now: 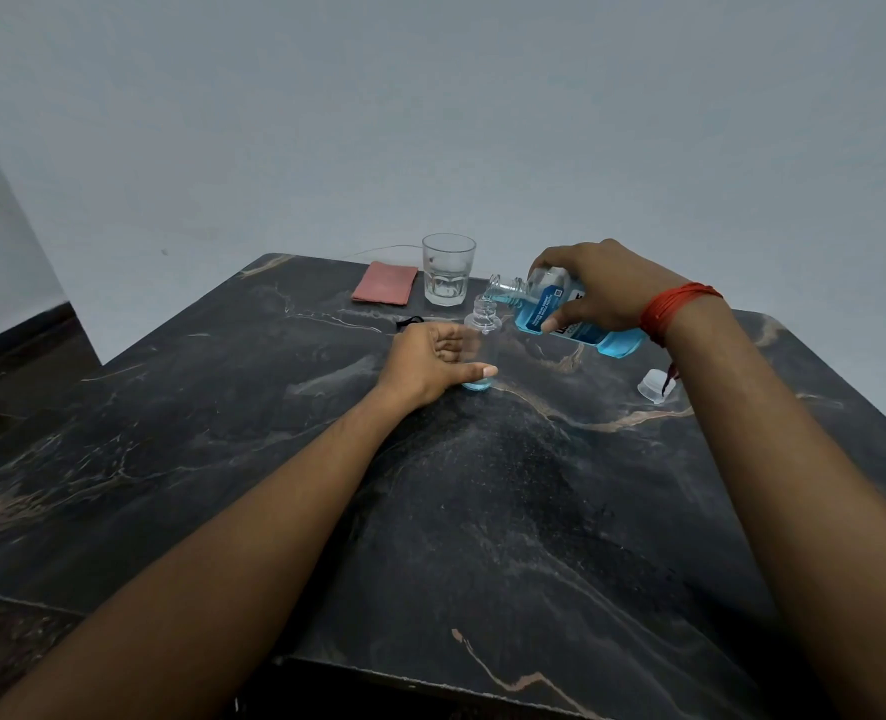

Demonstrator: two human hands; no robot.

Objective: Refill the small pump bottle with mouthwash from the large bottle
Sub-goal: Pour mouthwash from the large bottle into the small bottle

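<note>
The large bottle [534, 311] tips over the small bottle [482, 318], glass [447, 272] behind.

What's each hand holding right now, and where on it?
The right hand grips the large mouthwash bottle around its labelled body. The left hand holds the small bottle around its lower body.

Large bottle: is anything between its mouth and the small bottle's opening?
Nothing visible. The large bottle, uncapped and tilted in the right hand, has its mouth above the open neck of the small bottle; the glass stands behind.
</note>
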